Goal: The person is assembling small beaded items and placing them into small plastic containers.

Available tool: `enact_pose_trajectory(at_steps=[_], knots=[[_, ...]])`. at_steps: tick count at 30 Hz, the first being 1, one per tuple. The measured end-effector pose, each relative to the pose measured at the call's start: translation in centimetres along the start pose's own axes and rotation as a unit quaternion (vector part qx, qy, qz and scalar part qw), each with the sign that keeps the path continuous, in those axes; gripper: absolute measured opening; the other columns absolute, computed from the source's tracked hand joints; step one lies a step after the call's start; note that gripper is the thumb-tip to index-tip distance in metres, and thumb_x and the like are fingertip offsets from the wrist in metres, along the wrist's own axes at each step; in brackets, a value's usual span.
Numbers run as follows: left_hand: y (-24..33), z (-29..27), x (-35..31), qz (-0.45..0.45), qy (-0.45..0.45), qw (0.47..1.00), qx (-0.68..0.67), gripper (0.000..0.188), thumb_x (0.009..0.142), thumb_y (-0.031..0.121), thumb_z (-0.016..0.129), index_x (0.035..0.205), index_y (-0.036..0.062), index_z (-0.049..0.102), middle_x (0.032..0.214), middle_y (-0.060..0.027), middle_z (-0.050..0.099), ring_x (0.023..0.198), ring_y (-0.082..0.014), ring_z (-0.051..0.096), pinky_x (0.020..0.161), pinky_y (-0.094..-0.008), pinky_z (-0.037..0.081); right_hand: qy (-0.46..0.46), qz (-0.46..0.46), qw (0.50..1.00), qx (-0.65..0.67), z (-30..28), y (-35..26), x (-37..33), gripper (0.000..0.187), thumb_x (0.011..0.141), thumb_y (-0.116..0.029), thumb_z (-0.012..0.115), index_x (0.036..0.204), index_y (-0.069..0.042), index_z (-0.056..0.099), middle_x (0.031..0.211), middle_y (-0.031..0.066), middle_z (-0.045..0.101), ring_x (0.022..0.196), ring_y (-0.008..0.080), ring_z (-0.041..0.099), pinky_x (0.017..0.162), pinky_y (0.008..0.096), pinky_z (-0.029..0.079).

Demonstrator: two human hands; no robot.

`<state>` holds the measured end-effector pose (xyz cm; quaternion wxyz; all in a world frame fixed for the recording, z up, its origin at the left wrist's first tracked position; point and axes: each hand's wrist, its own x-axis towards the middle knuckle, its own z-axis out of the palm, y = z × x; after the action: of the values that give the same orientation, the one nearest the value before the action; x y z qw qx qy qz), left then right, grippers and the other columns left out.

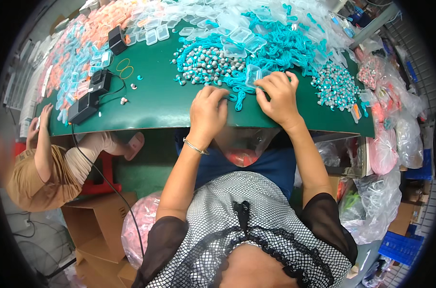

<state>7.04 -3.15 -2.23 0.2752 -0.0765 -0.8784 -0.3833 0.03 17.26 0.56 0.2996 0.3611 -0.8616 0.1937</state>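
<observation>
My right hand is closed on the edge of a small clear plastic box at the near side of a teal cord heap. Its thumb points toward the table's front edge. My left hand is curled just left of a loose loop of teal cord; its fingertips are partly hidden, and whatever they hold does not show. Beyond that hand lies a pile of small grey-and-teal beads. Another pile of similar beads lies to the right of my right hand.
Clear boxes and orange and blue pieces cover the back and left of the green table. Black boxes with a cable stand at the left. Another person sits there. Plastic bags crowd the right side.
</observation>
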Motion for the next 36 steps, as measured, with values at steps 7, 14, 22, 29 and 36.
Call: enact_pose_trajectory(at_steps=[7, 14, 22, 29, 36], knots=[[-1.3, -2.9, -0.8, -0.034, 0.031, 0.998, 0.052, 0.017, 0.081, 0.003, 0.069, 0.097, 0.0053, 0.068, 0.092, -0.0112, 0.064, 0.078, -0.0265, 0.064, 0.067, -0.0350, 0.053, -0.055, -0.060, 0.995, 0.053, -2.6, -0.1, -1.2, 0.009, 0.077, -0.016, 0.072, 0.083, -0.012, 0.067, 0.087, 0.0027, 0.062, 0.098, 0.0221, 0.060, 0.100, 0.0498, 0.033], [-5.0, -11.9, 1.0, -0.011, 0.200, 0.978, 0.063, 0.015, 0.079, 0.003, 0.069, 0.093, 0.0044, 0.068, 0.090, -0.0117, 0.065, 0.075, -0.0248, 0.063, 0.066, -0.0342, 0.052, -0.108, -0.047, 0.986, 0.115, -3.8, 1.2, -4.2, 0.010, 0.075, -0.007, 0.068, 0.081, -0.004, 0.061, 0.095, 0.0121, 0.060, 0.099, 0.0335, 0.057, 0.092, 0.0454, 0.040], [-19.6, -36.7, -1.7, -0.196, 0.356, 0.912, 0.064, 0.021, 0.080, 0.006, 0.066, 0.099, 0.0027, 0.075, 0.086, -0.0059, 0.074, 0.075, -0.0092, 0.065, 0.071, -0.0245, 0.052, -0.111, -0.002, 0.980, 0.164, -3.0, 0.9, -4.4, 0.024, 0.077, -0.002, 0.061, 0.100, 0.000, 0.060, 0.102, 0.0178, 0.059, 0.101, 0.0388, 0.054, 0.093, 0.0478, 0.042], [-28.1, -41.5, -3.3, -0.300, 0.189, 0.895, 0.272, 0.022, 0.076, 0.017, 0.072, 0.096, 0.0126, 0.077, 0.093, -0.0123, 0.074, 0.087, -0.0258, 0.072, 0.082, -0.0355, 0.055, -0.114, -0.012, 0.985, 0.127, -2.6, 1.2, -4.6, 0.025, 0.080, -0.007, 0.061, 0.104, 0.001, 0.060, 0.105, 0.0195, 0.058, 0.100, 0.0401, 0.053, 0.090, 0.0480, 0.043], [-28.3, -40.6, -2.0, -0.263, 0.104, 0.871, 0.402, 0.013, 0.076, 0.018, 0.071, 0.088, 0.0191, 0.077, 0.097, -0.0109, 0.069, 0.096, -0.0298, 0.066, 0.084, -0.0396, 0.053, -0.122, -0.006, 0.985, 0.120, -2.6, 1.3, -5.0, 0.026, 0.081, -0.009, 0.060, 0.105, 0.001, 0.059, 0.105, 0.0215, 0.057, 0.099, 0.0401, 0.054, 0.087, 0.0471, 0.044]])
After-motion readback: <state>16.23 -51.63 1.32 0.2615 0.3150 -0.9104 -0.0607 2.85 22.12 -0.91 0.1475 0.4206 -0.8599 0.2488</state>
